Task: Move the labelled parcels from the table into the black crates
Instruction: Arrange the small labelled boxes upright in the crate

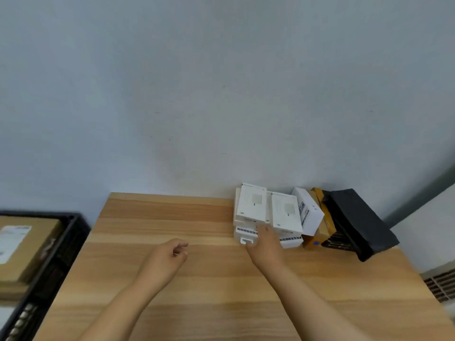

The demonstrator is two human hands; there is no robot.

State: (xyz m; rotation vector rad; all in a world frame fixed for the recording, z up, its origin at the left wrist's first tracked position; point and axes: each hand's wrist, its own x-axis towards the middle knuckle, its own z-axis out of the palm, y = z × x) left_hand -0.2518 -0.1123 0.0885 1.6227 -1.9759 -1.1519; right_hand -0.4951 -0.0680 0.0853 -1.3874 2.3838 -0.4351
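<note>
Several white labelled parcels (pixel 268 210) are stacked at the far right of the wooden table (pixel 172 217), against the wall. A tilted white box (pixel 310 212), a yellow-brown carton (pixel 323 225) and a black package (pixel 359 222) lean beside them. My right hand (pixel 267 244) reaches to the front of the white stack, its fingers touching a lower white parcel (pixel 246 235); whether they grip it is unclear. My left hand (pixel 167 257) hovers over the table's middle with loosely curled fingers, holding nothing. A black crate (pixel 61 244) stands at the left.
The black crate holds a brown cardboard parcel (pixel 29 244) with a white label. A grey wall rises straight behind the table. At the right edge a white unit with a vent grille (pixel 440 284) stands below the table's level.
</note>
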